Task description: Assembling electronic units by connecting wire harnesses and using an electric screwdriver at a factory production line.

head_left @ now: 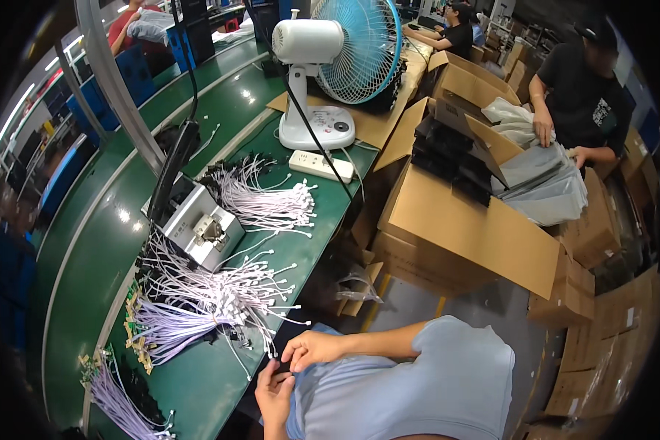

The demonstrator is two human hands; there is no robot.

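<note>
White-tipped wire (284, 364) upright between left hand (273, 396), right hand (313, 349).

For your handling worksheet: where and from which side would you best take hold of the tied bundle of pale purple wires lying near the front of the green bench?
Probably at the pinched waist of the pale purple wire bundle, where the strands are gathered tight. Come from above, fingers across the strands: both ends fan out loosely, with white connectors on the right.
</note>
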